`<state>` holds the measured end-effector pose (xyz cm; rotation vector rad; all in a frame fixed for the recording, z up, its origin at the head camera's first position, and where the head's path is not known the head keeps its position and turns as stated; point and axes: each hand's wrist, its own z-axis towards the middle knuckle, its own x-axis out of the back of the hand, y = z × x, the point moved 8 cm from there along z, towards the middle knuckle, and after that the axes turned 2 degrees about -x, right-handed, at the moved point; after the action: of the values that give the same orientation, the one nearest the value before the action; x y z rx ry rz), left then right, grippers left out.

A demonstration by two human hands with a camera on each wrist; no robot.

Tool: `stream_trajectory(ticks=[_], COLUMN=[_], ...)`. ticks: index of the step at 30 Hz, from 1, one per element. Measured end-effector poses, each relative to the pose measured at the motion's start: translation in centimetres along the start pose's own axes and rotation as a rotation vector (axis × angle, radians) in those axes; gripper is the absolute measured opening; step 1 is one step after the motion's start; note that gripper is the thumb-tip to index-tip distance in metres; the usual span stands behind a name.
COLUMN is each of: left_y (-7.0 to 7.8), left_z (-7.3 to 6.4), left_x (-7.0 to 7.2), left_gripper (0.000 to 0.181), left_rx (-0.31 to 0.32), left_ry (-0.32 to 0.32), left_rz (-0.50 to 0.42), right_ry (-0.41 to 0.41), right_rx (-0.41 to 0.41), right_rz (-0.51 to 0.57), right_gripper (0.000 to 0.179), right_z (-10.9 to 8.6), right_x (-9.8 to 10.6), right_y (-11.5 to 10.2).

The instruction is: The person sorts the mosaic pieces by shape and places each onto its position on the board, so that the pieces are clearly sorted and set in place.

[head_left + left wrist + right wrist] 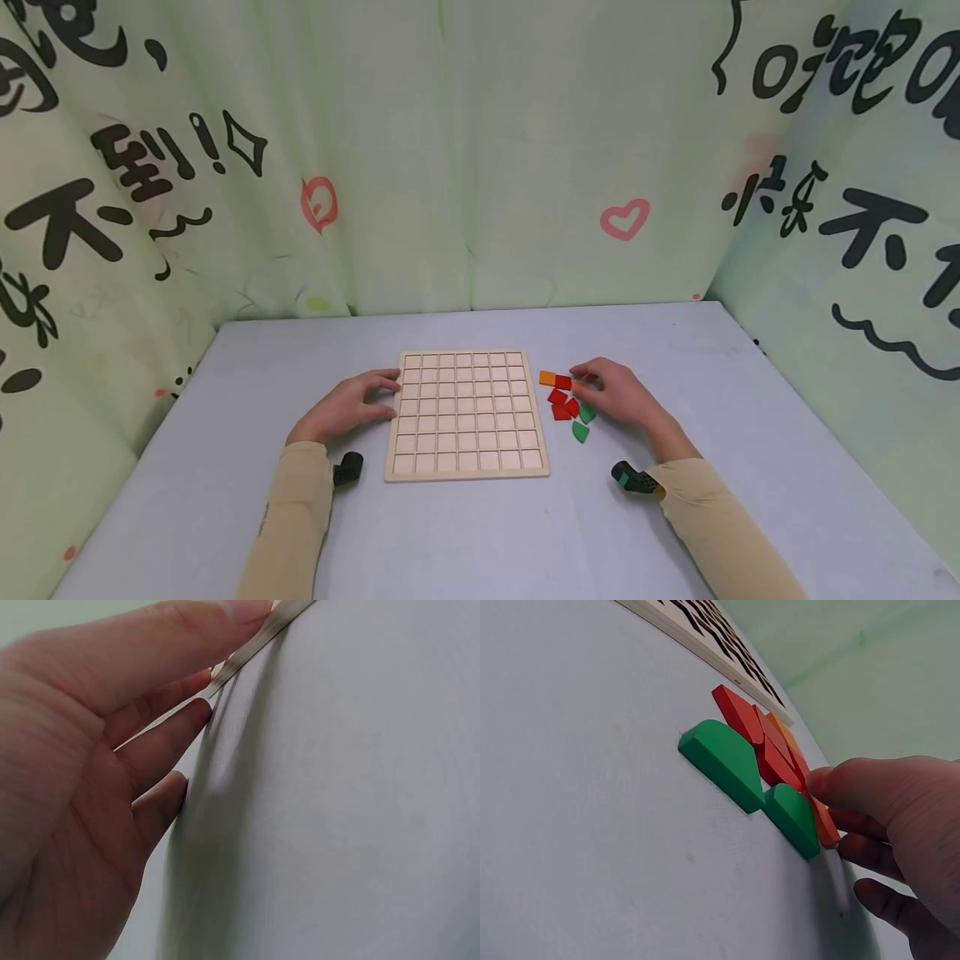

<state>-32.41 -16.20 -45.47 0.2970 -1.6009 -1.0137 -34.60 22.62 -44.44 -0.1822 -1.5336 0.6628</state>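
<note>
A pale wooden board [467, 417] with a grid of square recesses lies flat on the table. My left hand [348, 406] touches its left edge; in the left wrist view, the thumb [150, 649] lies against the rim and the fingers are slightly bent. Right of the board lies a cluster of small flat pieces: several red pieces [557, 396], an orange square [547, 377] and two green rounded-corner pieces [581, 432]. My right hand [617, 393] is over the cluster's right side. Its fingertips are beside an orange piece [826, 825] lying on the table; whether they pinch it is unclear.
A white cloth covers the table [465, 542]. Pale green curtains [525, 167] with dark lettering and red hearts hang behind it and at both sides. A black wrist camera [348, 469] sits by the left cuff, another camera [633, 477] by the right.
</note>
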Motion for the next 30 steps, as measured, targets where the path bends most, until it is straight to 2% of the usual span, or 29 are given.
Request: stream_trajectory(ticks=[8, 15, 23, 30], left_y=[0.1, 0.0, 0.2, 0.3], left_z=[-0.1, -0.1, -0.2, -0.1], left_x=[-0.3, -0.4, -0.2, -0.1], left_gripper=[0.039, 0.038, 0.037, 0.039], left_rx=[0.003, 0.011, -0.006, -0.016], left_ry=[-0.013, -0.006, 0.005, 0.003], left_rz=[-0.018, -0.020, -0.014, -0.004], right_ry=[0.025, 0.031, 0.046, 0.058], right_rx=[0.078, 0.064, 0.101, 0.071], right_rz=[-0.019, -0.028, -0.066, -0.031], right_gripper=[0.031, 0.027, 0.027, 0.030], right_z=[0.4, 0.8, 0.9, 1.1], right_x=[-0.4, -0.7, -0.8, -0.5], right_y=[-1.4, -1.1, -1.3, -1.4])
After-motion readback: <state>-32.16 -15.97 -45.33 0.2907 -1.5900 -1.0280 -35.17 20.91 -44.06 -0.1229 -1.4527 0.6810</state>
